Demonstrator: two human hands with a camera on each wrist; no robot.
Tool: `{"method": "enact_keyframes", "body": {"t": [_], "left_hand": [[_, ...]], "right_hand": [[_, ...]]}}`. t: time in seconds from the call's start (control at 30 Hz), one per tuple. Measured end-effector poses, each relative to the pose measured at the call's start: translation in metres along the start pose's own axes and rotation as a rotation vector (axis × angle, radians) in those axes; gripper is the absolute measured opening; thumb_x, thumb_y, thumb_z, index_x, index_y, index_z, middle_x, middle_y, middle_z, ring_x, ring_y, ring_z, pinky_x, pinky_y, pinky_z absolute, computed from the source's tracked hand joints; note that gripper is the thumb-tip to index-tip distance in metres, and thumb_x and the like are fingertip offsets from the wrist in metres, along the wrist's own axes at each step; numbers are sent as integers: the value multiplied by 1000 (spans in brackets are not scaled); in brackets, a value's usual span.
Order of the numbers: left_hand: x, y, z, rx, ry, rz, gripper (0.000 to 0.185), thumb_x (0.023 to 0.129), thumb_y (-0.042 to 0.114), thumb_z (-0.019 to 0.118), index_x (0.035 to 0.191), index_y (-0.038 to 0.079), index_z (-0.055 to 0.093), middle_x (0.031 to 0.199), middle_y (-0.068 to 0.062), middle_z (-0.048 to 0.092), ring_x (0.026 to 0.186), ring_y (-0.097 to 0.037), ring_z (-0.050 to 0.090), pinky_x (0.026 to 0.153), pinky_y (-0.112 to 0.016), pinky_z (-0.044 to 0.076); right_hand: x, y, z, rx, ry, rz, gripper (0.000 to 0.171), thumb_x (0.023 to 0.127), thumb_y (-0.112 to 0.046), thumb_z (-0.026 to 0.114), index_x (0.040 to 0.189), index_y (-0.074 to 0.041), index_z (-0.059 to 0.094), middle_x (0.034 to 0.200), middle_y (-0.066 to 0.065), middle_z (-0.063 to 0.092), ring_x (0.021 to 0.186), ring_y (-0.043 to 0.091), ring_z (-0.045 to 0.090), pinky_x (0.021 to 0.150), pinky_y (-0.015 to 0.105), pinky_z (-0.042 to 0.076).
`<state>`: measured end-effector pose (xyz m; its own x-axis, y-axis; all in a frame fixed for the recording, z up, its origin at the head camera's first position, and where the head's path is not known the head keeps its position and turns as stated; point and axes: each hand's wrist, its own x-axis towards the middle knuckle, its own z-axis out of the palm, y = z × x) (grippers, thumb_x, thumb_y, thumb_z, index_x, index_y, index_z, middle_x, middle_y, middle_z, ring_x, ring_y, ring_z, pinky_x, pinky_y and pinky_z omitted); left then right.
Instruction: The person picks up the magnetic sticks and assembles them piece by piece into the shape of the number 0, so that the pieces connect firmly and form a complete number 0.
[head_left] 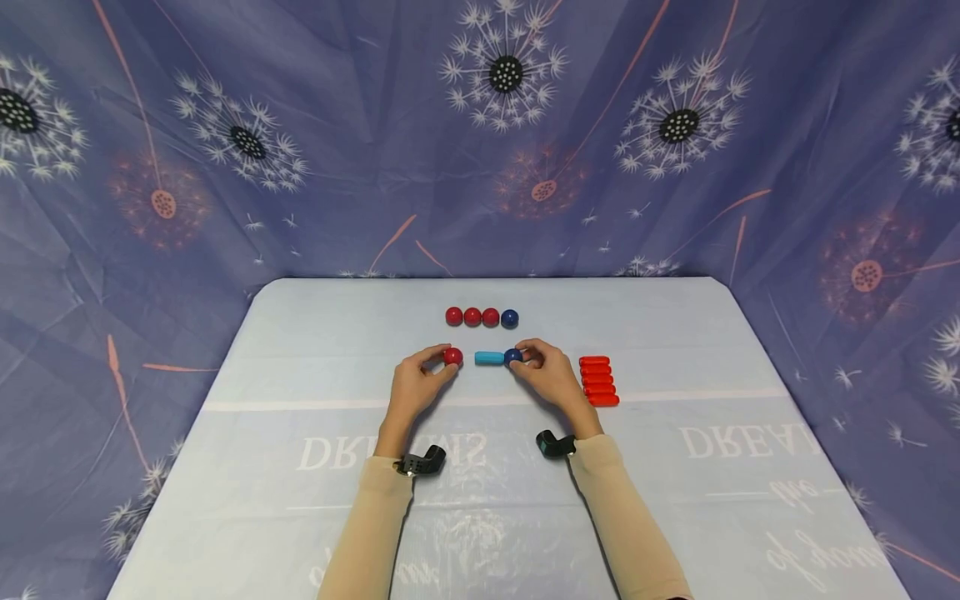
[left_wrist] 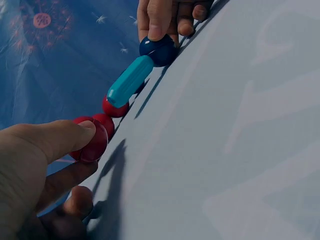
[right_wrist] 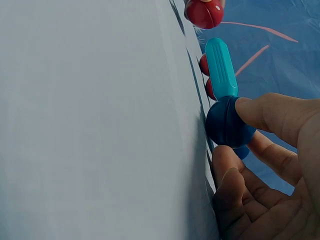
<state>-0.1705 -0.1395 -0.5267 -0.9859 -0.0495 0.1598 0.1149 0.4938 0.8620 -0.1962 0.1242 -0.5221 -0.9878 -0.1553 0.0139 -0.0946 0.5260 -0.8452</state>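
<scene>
Left hand [head_left: 411, 388] angled in mid-frame, pinching a red ball [head_left: 453, 356]; right hand [head_left: 552, 377] mirrors, pinching a blue ball [head_left: 513, 357]. Cyan rod [head_left: 489, 358] lies sideways, pointing frame-left.

Red ball [right_wrist: 205, 15] partly beyond right-wrist view's top

Hands [left_wrist: 25, 170] [left_wrist: 162, 17] pinch 1 red ball [left_wrist: 96, 145], 1 blue ball [left_wrist: 161, 53].

Sleeved left forearm [head_left: 371, 533] and right forearm [head_left: 630, 525] reach forward, slanting inward. Left hand [head_left: 414, 387] in pinch grip; thumb [left_wrist: 62, 140] extended, lower fingers [left_wrist: 79, 200] bent. Right hand [head_left: 553, 377] mirrors it: thumb nearly straight on top, lower fingers curled inward. Hands apart, thumbs nearer the body, fingertips facing each other.
</scene>
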Motion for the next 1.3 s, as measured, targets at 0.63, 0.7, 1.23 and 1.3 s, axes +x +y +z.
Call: {"method": "enact_keyframes", "body": {"t": [0.63,0.7,1.23,1.3], "left_hand": [[-2,4,14,-10,-3,42,40,89,14,81,128,8,73,122,-15,75,75,-26,64,88,-46,53],[-2,4,15,-6,-11,47,40,89,15,81,128,9,72,123,-15,74,59,-21,51,80,-42,51],[-3,1,19,-6,-16,59,40,90,15,79,130,9,72,127,-13,73,66,-18,45,100,-48,50],[-3,1,18,-1,-15,61,40,90,15,79,129,9,72,127,-13,73,63,-13,42,97,-48,51]], "right_hand": [[0,-1,-1,-2,0,4,32,94,-23,76,123,-12,70,105,10,70,84,21,58,75,31,47],[0,-1,-1,-6,-1,3,32,94,-23,76,123,-12,69,105,10,70,84,21,57,75,31,46],[-2,-4,0,-16,-16,15,33,95,-24,75,125,-12,69,108,10,70,88,21,58,77,31,47],[-2,-4,0,-17,-17,17,33,95,-24,75,125,-12,69,108,10,70,88,21,59,78,31,47]]}}
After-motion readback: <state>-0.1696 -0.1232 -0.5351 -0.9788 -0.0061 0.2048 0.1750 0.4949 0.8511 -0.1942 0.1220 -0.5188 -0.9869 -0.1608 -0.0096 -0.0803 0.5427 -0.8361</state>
